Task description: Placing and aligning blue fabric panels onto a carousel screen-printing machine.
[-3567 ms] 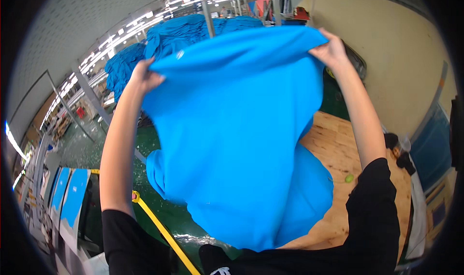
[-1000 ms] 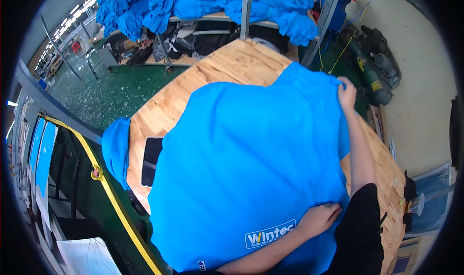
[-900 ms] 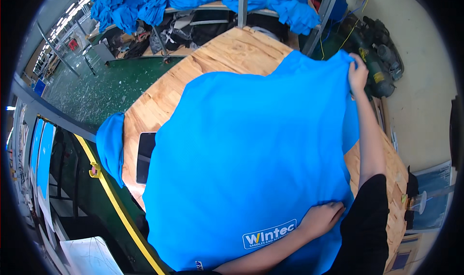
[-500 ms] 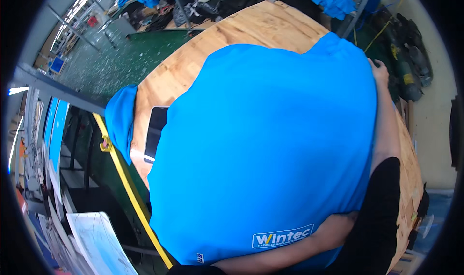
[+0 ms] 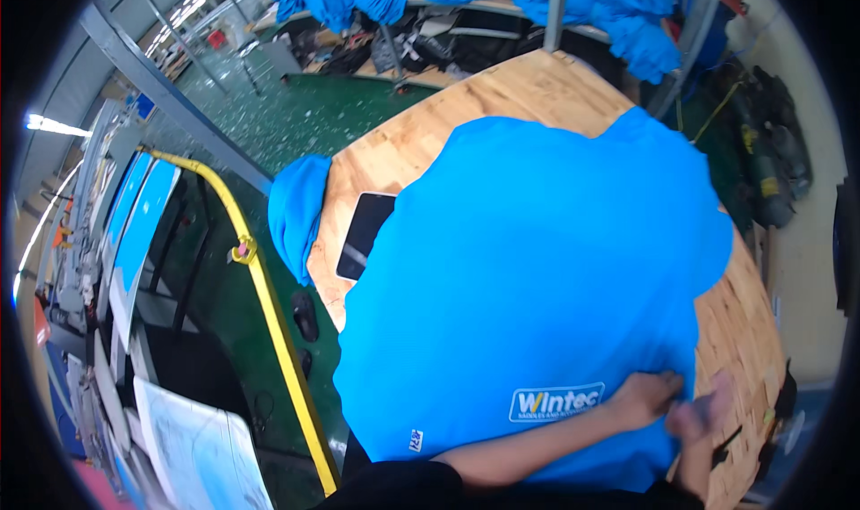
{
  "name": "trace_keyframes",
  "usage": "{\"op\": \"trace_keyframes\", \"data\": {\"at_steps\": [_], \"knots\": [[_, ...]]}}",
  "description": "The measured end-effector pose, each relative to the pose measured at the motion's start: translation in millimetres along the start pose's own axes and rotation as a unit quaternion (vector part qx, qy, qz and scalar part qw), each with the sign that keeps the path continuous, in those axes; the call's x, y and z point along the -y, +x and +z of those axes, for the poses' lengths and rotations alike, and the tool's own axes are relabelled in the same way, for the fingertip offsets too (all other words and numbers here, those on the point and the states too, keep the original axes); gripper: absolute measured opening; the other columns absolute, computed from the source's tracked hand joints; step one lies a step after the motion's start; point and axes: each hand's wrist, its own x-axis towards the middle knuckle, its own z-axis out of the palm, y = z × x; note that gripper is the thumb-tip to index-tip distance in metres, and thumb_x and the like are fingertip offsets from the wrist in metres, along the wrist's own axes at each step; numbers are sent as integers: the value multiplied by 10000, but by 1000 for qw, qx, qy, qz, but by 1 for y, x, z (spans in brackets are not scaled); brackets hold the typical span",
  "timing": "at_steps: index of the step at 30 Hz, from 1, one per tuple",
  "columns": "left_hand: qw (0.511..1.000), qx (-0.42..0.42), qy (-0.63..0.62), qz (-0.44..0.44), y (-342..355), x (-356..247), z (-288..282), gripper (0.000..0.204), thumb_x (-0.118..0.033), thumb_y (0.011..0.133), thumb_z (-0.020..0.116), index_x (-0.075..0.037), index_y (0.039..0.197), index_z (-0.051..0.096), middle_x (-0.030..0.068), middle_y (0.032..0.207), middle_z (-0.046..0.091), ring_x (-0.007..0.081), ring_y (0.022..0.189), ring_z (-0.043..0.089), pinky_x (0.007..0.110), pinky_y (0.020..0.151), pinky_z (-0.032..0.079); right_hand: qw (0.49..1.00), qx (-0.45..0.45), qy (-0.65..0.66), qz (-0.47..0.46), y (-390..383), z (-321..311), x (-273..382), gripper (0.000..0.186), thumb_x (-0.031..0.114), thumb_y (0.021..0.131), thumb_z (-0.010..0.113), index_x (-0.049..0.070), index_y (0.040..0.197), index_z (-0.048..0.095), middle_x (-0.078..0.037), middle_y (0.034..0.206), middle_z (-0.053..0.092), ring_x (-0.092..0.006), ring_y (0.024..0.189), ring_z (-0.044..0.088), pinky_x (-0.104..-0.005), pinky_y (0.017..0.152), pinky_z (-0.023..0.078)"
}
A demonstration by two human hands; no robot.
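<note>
A bright blue shirt (image 5: 537,277) lies spread on a round wooden table (image 5: 502,98), with a white printed label near its lower hem. My left hand (image 5: 643,393) lies on the shirt's lower right corner, its fingers curled at the hem. My right hand (image 5: 703,416) is just beside it at the shirt's edge; motion blur hides its grip. A black flat device (image 5: 363,235) lies on the table, partly under the shirt's left side.
Another blue garment (image 5: 296,212) hangs over the table's left edge. A yellow rail (image 5: 269,331) runs along the left. Piled blue garments (image 5: 618,8) and a metal post (image 5: 555,12) stand behind the table. Dark bags (image 5: 770,151) sit at the right, papers (image 5: 188,438) lower left.
The shirt was held up, then laid flat on the table. My right hand has come back from the shirt's far edge to the near right corner beside my left hand.
</note>
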Motion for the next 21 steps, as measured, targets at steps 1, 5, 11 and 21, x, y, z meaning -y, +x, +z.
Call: {"op": "trace_keyframes", "data": {"at_steps": [1,5,11,21], "knots": [[1000,20,24,0,-2,-3,2,265,-252,801,586,-62,946,472,126,894,506,311,765,570,427,605,464,996,-33,21,-76,-4,-19,20,194,192,840,497,129,1023,489,-119,1192,401,-375,954,515,-490,754,469],[979,25,201,31,-20,-16,19,407,-309,764,619,-87,1078,486,98,1051,479,278,922,517,443,749,435,953,103,30,284,-8,-95,126,347,160,835,500,46,1161,458,-222,1201,419,-288,905,540,-403,788,452],[883,-5,468,8,-59,-50,68,681,-436,788,569,-105,1346,360,128,1357,348,331,1209,341,565,989,238,828,37,113,548,-15,-144,222,172,28,808,527,-12,972,565,-196,998,548,-271,841,562,-347,735,471],[865,414,225,172,-166,-112,75,455,-461,893,433,-133,1172,582,173,1229,507,331,1180,431,493,1062,190,748,70,-89,654,-92,-92,145,246,220,844,617,-6,925,566,-115,830,585,-198,776,571,-287,674,447]]}}
